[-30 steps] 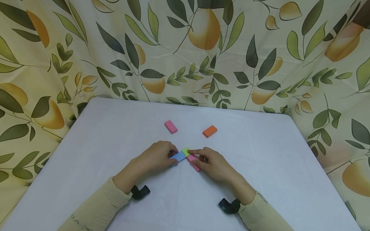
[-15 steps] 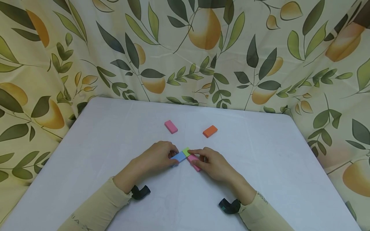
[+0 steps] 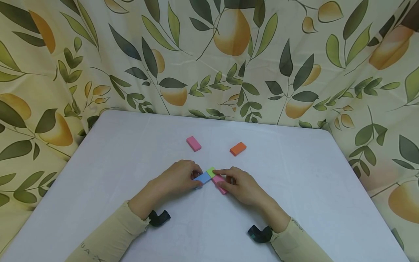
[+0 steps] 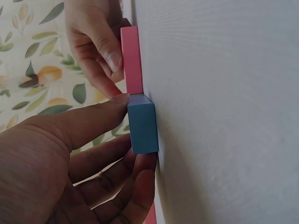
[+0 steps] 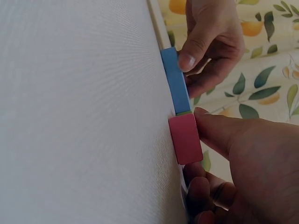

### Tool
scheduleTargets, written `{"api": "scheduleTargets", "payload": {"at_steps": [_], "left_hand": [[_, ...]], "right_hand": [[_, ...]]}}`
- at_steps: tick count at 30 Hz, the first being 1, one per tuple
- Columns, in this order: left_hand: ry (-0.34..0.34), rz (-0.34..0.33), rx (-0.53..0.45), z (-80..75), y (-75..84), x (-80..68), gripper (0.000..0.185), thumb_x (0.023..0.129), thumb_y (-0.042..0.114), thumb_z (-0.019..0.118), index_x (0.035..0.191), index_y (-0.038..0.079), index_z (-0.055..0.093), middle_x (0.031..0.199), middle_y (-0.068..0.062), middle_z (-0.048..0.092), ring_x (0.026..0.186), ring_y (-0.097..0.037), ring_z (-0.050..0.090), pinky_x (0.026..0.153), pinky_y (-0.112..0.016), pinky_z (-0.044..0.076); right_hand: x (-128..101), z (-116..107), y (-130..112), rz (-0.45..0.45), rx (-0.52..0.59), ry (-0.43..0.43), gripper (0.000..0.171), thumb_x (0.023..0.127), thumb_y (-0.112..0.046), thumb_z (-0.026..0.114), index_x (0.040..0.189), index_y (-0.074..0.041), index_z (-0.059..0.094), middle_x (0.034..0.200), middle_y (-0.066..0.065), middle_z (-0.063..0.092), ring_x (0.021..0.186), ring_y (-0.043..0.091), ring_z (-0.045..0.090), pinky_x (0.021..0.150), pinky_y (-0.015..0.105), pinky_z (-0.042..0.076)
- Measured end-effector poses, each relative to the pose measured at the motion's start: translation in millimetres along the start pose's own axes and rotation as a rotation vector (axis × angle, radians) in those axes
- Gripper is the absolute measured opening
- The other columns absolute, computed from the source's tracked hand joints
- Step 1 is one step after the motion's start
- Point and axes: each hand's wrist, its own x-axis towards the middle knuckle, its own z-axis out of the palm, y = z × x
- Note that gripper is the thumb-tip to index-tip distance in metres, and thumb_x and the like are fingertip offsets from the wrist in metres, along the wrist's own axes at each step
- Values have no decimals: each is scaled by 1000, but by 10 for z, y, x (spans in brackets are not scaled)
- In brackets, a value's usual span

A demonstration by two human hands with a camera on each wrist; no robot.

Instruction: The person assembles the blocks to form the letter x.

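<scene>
1. Left hand [image 3: 178, 178] pinches blue block [image 3: 203, 178] between thumb and curled fingers, flat on white surface [image 3: 114, 163].
2. Right hand [image 3: 240, 185] pinches pink block [image 3: 220, 183] the same way.
3. Blue and pink blocks meet at one corner, green block [image 3: 211, 171] touching both.
4. Farther back, well apart: second pink block [image 3: 193, 143], orange block [image 3: 238, 149].

My head cam looks forward and down over the whole worktop [image 3: 294, 203], curtain behind. Both wrist cams sit very close, rolled sideways so the worktop reads as a vertical wall. All three views share the blue block [image 3: 203, 178] meeting the pink block [image 3: 218, 181], both hands in view.
</scene>
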Motion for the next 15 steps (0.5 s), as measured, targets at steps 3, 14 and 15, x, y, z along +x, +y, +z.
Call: {"api": "scheduleTargets", "payload": {"at_steps": [3, 14, 15], "left_hand": [[-1, 1, -3, -2, 2, -1, 35, 88, 28, 84, 117, 10, 76, 87, 7, 64, 84, -11, 57, 80, -30, 50], [6, -1, -10, -18, 13, -14, 34, 89, 28, 83, 116, 10, 76, 85, 7, 64, 82, -11, 58, 77, -30, 50], [6, 1, -8, -20, 13, -14, 34, 89, 28, 83, 117, 10, 76, 85, 7, 63, 82, -11, 58, 77, -30, 50]], "right_hand": [[-1, -2, -3, 1, 0, 0, 40, 98, -26, 71, 136, -39, 67, 82, -7, 54, 77, 12, 52, 63, 24, 40], [0, -1, -7, -9, -4, 6, 42, 96, -30, 74, 136, -39, 67, 83, -9, 54, 78, 12, 52, 65, 25, 40], [-1, -1, -6, -11, -3, 5, 42, 96, -30, 74, 136, -39, 67, 84, -8, 54, 79, 12, 52, 65, 25, 40]]}}
